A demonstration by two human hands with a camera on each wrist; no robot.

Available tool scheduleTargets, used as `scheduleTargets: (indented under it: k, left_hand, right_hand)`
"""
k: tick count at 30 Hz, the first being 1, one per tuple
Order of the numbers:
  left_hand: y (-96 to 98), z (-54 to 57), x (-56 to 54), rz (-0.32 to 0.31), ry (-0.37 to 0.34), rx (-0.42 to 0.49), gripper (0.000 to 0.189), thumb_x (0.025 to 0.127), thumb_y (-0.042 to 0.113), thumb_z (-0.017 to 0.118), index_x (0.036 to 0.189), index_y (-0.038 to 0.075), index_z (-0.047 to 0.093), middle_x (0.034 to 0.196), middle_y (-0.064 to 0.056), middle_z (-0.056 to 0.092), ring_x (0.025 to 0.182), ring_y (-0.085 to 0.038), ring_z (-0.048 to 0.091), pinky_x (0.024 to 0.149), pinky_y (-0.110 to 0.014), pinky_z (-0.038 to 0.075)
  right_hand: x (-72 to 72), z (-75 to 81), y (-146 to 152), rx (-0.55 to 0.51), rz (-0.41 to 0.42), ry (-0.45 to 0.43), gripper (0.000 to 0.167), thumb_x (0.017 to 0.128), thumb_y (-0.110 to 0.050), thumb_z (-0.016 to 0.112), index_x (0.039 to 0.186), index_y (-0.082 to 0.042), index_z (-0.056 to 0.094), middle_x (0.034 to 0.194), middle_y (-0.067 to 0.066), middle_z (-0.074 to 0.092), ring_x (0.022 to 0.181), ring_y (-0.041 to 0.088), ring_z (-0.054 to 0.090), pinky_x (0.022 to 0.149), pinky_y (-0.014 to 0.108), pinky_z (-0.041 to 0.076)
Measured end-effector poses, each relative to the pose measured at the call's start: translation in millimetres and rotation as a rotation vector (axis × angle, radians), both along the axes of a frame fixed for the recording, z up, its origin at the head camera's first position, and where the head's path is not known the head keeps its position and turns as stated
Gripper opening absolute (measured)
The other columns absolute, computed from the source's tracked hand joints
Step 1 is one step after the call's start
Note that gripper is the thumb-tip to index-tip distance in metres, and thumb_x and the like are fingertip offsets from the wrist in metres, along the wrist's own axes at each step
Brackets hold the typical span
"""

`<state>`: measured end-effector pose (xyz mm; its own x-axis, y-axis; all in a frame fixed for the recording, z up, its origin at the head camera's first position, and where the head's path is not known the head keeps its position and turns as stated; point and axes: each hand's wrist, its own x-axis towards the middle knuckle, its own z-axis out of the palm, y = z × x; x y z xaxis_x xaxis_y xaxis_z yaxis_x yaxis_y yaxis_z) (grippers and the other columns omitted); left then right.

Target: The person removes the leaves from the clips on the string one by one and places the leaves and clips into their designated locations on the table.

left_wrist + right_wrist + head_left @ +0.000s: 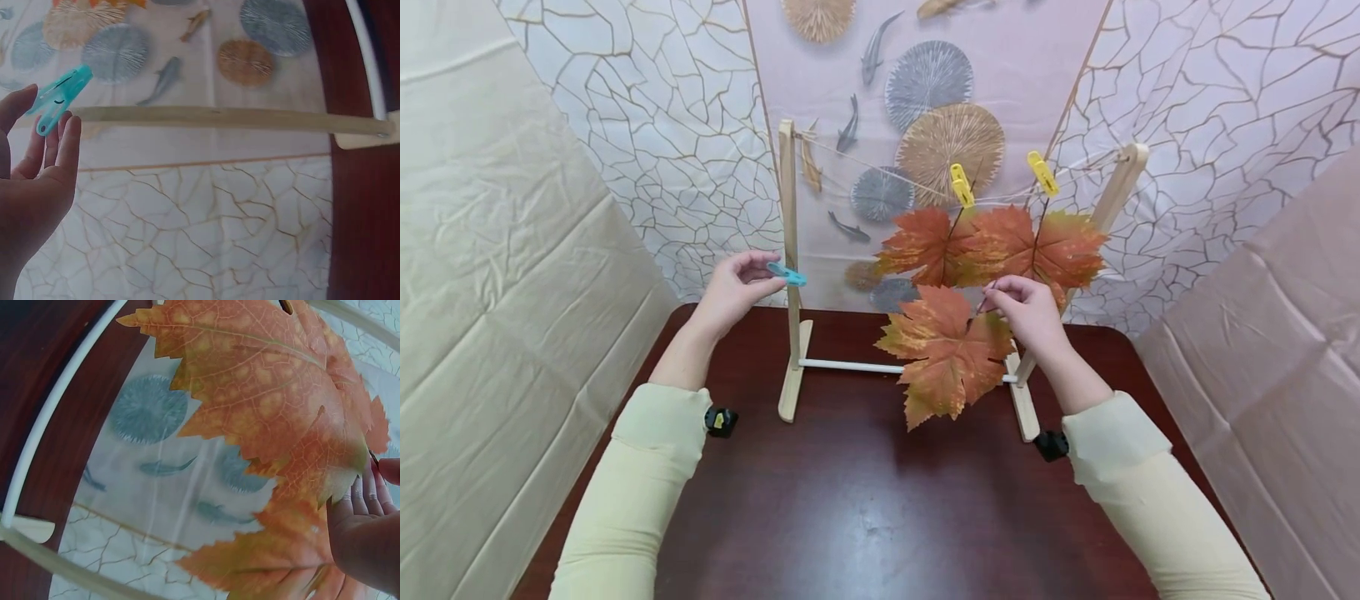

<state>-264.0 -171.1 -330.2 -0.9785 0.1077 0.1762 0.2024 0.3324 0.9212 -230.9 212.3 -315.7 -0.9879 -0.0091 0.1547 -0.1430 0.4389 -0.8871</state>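
Observation:
Between thumb and fingers, my left hand (735,287) pinches a blue clothespin (787,273) beside the rack's left post. The left wrist view shows that clothespin (62,97) held by its handle ends. My right hand (1028,312) pinches the thin stem of an orange maple leaf (951,354), which hangs in front of the rack. Behind it, two more maple leaves (925,246) (1037,250) hang by their stems from a string, under yellow clothespins (961,185) (1042,173). In the right wrist view the held leaf (262,375) partly covers another leaf.
A wooden rack with a left post (792,242), a right post (1120,187) and a white lower bar (850,365) stands on the dark red table (850,500). String (872,167) runs between the post tops. Patterned cloth (625,125) hangs behind.

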Motion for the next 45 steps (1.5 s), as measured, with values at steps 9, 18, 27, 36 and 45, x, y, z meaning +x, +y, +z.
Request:
scheduleTargets:
  k: [9, 18, 27, 36, 45]
  left_hand:
    - [-20.2, -32.3, 6.0, 0.027, -0.082, -0.085, 0.044, 0.088, 0.021, 0.064, 0.126, 0.002, 0.053, 0.119, -0.012, 0.057, 0.106, -0.01, 0.056, 0.09, -0.021, 0.047]
    - [-38.1, -69.5, 17.5, 0.052, -0.097, -0.145, 0.043, 0.088, 0.02, 0.065, 0.124, 0.0, 0.055, 0.118, -0.02, 0.059, 0.091, 0.002, 0.056, 0.077, -0.009, 0.046]
    - [-47.5, -109.7, 31.4, 0.074, -0.159, -0.173, 0.041, 0.087, 0.019, 0.066, 0.12, -0.004, 0.055, 0.114, -0.024, 0.061, 0.087, -0.001, 0.06, 0.073, -0.01, 0.047]
    - [-51.4, -149.2, 43.9, 0.097, -0.22, -0.174, 0.04, 0.086, 0.014, 0.066, 0.119, -0.006, 0.055, 0.112, -0.025, 0.063, 0.088, -0.007, 0.064, 0.071, -0.012, 0.048]
    - [-47.5, -179.5, 53.8, 0.079, -0.264, -0.113, 0.04, 0.083, 0.01, 0.068, 0.116, -0.01, 0.056, 0.108, -0.026, 0.064, 0.084, -0.003, 0.063, 0.07, -0.011, 0.048]
  right_hand:
    - [15.8, -10.7, 33.6, -0.014, -0.051, -0.043, 0.017, 0.094, -0.021, 0.054, 0.086, -0.008, 0.06, 0.066, -0.024, 0.063, 0.068, -0.002, 0.058, 0.062, 0.016, 0.046]
    - [25.1, -40.8, 72.4, -0.04, -0.118, -0.103, 0.016, 0.093, -0.021, 0.055, 0.088, -0.009, 0.062, 0.07, -0.025, 0.062, 0.067, -0.005, 0.059, 0.059, 0.015, 0.047]
    - [34.9, -73.9, 111.4, -0.09, -0.162, -0.186, 0.021, 0.093, -0.014, 0.052, 0.079, -0.027, 0.061, 0.066, -0.024, 0.064, 0.064, -0.005, 0.061, 0.056, 0.015, 0.047]
    - [45.2, -110.7, 145.8, -0.045, -0.234, -0.292, 0.016, 0.094, -0.027, 0.053, 0.09, -0.015, 0.064, 0.068, -0.023, 0.063, 0.066, -0.005, 0.061, 0.061, 0.016, 0.05]
    - [54.3, -143.4, 168.8, -0.028, -0.285, -0.378, 0.034, 0.096, -0.031, 0.048, 0.105, -0.001, 0.061, 0.071, -0.021, 0.062, 0.067, -0.007, 0.059, 0.062, 0.015, 0.05]
